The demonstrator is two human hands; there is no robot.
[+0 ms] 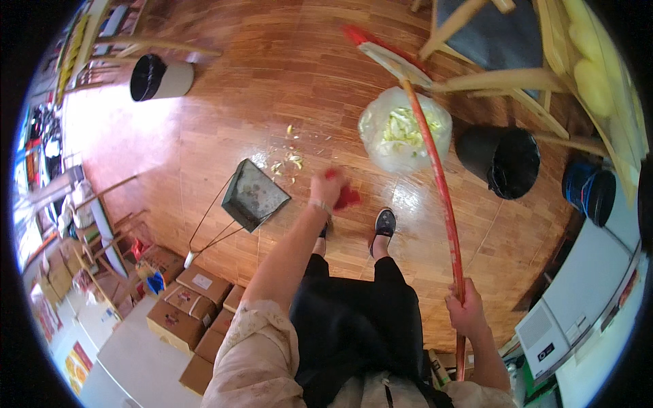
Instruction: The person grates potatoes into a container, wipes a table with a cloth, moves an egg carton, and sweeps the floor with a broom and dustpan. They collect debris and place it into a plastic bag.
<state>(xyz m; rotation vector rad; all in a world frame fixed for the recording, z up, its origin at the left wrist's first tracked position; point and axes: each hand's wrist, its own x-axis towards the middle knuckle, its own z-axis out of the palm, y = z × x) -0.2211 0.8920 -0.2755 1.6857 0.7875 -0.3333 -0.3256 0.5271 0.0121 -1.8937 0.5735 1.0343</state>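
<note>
My right hand grips the red handle of a broom, whose white head with red bristles is raised at the upper right, beside a wooden chair. In my left hand is a crumpled red item, too blurred to tell whether cloth or plastic. A metal dustpan with a long wire handle lies on the floor to the left of that hand. Pale vegetable scraps are scattered just beyond the dustpan. Behind the broom handle, a clear plastic bag holds cut leafy greens.
A black bin and a dark blue bucket stand to the right, near a white appliance. Another bin is at the upper left. Cardboard boxes sit at the lower left. A wooden chair occupies the upper right.
</note>
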